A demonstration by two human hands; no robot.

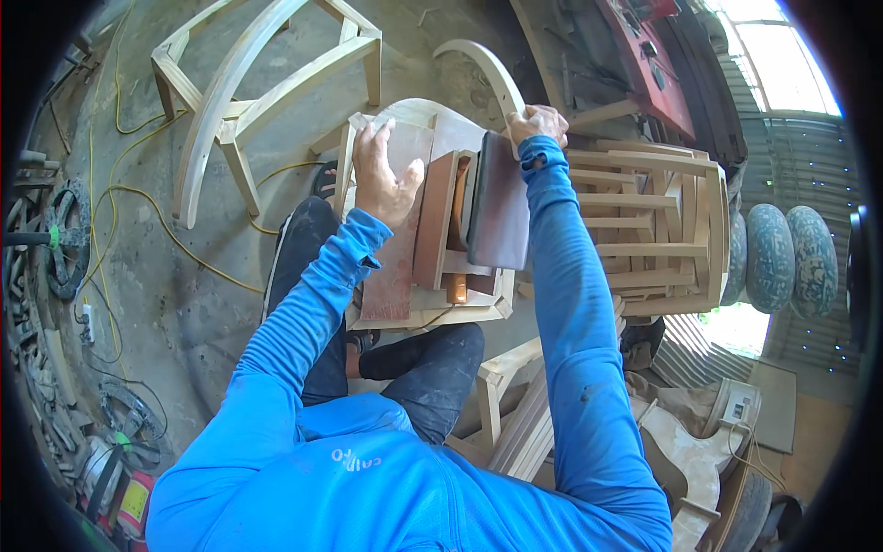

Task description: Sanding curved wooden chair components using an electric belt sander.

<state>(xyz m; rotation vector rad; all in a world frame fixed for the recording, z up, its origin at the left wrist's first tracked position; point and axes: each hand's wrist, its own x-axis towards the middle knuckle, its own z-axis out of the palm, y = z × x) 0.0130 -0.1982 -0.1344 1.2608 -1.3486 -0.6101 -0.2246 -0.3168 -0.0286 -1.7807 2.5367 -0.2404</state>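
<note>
My right hand (537, 127) is closed around the lower end of a curved, pale wooden piece (489, 68), which arcs up and to the left. My left hand (384, 180) has its fingers apart and holds nothing. It is over the left side of a low wooden stand (366, 313); whether it touches the stand I cannot tell. On the stand are a reddish-brown board (394, 276), an upright brown wooden block (432, 216) and a tilted dark, smooth-faced slab (499, 207) just below my right hand. An orange-brown piece (456, 288) sits near the stand's front edge.
A wooden chair-like frame (267, 99) stands on the concrete floor at upper left, with a yellow cord (175, 236) nearby. Stacked slatted wooden frames (644, 225) are to the right, beside rounded mottled rolls (771, 258). A red machine (648, 69) stands at upper right.
</note>
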